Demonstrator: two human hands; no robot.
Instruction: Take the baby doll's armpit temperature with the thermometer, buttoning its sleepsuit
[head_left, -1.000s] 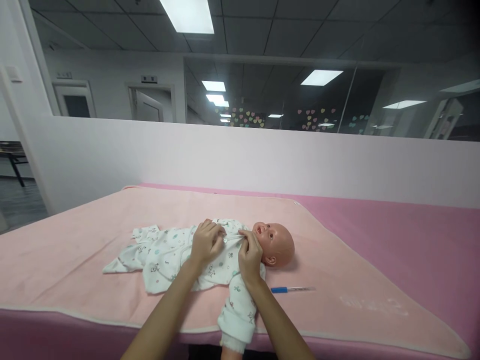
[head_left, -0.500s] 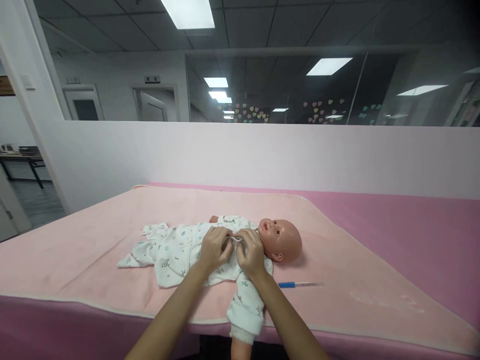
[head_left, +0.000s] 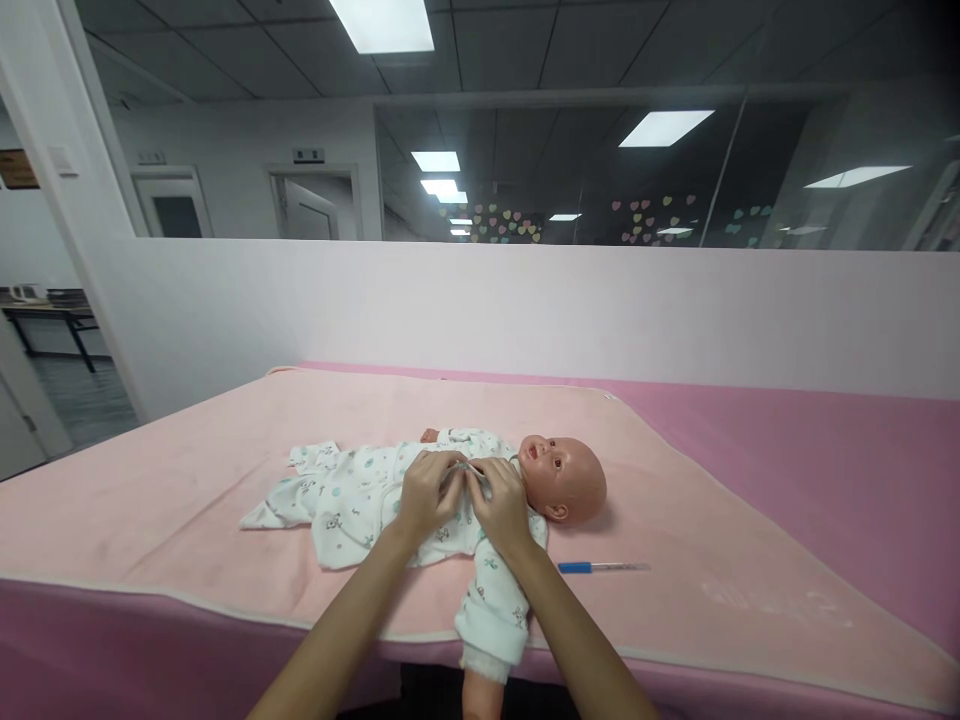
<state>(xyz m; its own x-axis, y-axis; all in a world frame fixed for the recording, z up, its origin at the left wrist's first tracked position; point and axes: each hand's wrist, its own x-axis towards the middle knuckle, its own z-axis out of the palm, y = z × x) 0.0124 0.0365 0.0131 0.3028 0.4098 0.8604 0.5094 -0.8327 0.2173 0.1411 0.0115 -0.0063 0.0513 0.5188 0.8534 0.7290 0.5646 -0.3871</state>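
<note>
A baby doll [head_left: 570, 480] lies on its back, its head to the right. It wears a white printed baby gown [head_left: 352, 510]. At the doll's chest my left hand [head_left: 429, 495] is closed, its thumb and fingers pinching a thin white tie [head_left: 475, 468] of the gown. My right hand [head_left: 501, 502] sits close beside it, near the doll's neck, also pinching the tie. The fingertips of both hands nearly meet, and partly hide the tie. One doll arm [head_left: 484, 695] points toward me, past the table's near edge.
A pen with a blue cap [head_left: 576, 568] lies right of the doll's arm. Beneath the doll spreads a pink mat [head_left: 697, 540] with a pale border, over a darker pink cover [head_left: 840, 455]. A white low wall [head_left: 525, 310] with glass above it stands behind the table.
My fingertips have drawn closer together, and the white tie that curved between them now shows as a shorter, straighter piece. The doll and pen stay in place; the view has shifted slightly.
</note>
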